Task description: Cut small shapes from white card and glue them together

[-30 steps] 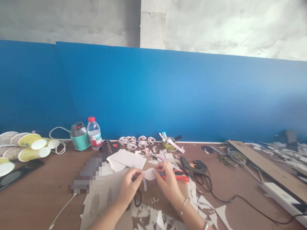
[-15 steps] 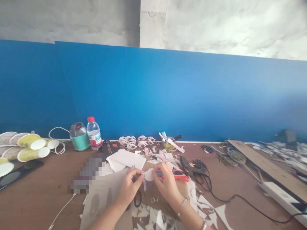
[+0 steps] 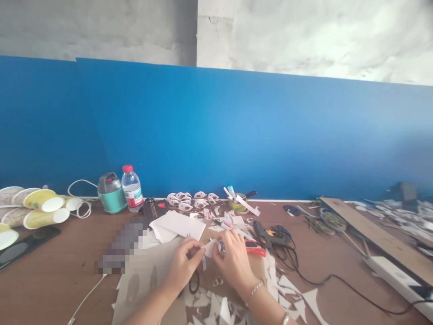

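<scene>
Between my two hands is a small white paper cutout (image 3: 210,248), pointed at its left end and curved at the right. My left hand (image 3: 185,262) pinches the pointed end between thumb and fingertips. My right hand (image 3: 233,257) holds the rounded end, its fingers covering part of it. Just beyond the right hand lies a red utility knife (image 3: 255,248), partly hidden. Black scissors (image 3: 194,282) rest on the cardboard (image 3: 233,289) below my hands, mostly covered by the left hand and wrist.
White sheets (image 3: 181,223) and several finished paper loops (image 3: 184,201) lie at the back. A glue gun (image 3: 265,234) with a black cord is to the right, near a power strip (image 3: 395,280). Paper scraps (image 3: 216,309) lie in front. A bottle (image 3: 132,189) and paper cups (image 3: 43,216) stand left.
The right hand has rolled inward over the cutout, and the paper's right part now curls up. The left hand keeps its pinch in nearly the same place.
</scene>
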`<action>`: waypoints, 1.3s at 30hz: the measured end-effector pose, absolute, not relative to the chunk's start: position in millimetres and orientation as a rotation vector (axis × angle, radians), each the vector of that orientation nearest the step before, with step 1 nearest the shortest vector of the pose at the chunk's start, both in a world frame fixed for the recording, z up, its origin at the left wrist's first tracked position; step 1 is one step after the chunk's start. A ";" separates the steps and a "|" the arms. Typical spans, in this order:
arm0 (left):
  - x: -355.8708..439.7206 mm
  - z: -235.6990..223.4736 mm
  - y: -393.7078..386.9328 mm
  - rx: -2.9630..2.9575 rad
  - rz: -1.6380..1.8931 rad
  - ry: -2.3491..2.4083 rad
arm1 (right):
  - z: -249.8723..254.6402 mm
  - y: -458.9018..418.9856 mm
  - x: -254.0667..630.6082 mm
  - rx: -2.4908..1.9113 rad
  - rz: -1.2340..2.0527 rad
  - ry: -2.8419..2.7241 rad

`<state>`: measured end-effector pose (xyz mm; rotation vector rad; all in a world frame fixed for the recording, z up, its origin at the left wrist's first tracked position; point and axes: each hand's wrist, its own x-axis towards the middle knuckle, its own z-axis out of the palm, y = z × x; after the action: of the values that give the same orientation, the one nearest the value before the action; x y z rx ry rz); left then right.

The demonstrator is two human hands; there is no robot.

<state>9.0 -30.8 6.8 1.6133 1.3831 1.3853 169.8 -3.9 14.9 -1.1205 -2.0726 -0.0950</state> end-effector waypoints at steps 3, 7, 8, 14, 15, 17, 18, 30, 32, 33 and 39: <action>9.0 7.2 -30.4 1.585 1.384 1.410 | 16.6 -5.5 168.6 -1.116 -0.145 -2.093; 8.8 8.5 -30.2 1.526 1.360 1.440 | 16.1 -6.0 168.1 -1.122 -0.130 -2.110; 8.7 8.8 -30.1 1.509 1.355 1.439 | 15.8 -5.8 168.1 -1.125 -0.125 -2.116; 8.7 8.2 -28.9 1.294 1.369 1.402 | 15.9 -6.4 168.6 -1.108 -0.049 -2.119; 8.8 7.9 -28.6 1.244 1.377 1.386 | 16.7 -7.2 169.1 -1.103 -0.019 -2.110; 8.8 7.4 -28.1 1.156 1.391 1.343 | 19.1 -8.6 171.2 -1.082 0.050 -2.087; 8.8 7.2 -27.9 1.121 1.399 1.321 | 20.4 -9.1 172.7 -1.063 0.083 -2.067; 5.7 1.1 -24.4 1.064 1.444 1.258 | 5.8 4.4 189.4 -1.124 0.458 -1.667; 5.8 1.5 -24.5 1.067 1.443 1.260 | 4.5 5.2 190.6 -1.135 0.454 -1.663; 6.0 2.1 -24.8 1.066 1.445 1.268 | 4.6 5.4 191.3 -1.139 0.456 -1.669; 7.8 6.9 -27.0 1.051 1.446 1.304 | 2.3 7.6 194.5 -1.101 0.449 -1.721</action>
<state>7.8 -27.0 6.9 1.0514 1.3035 1.4460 194.5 7.6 2.3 -1.1012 -1.7214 0.4486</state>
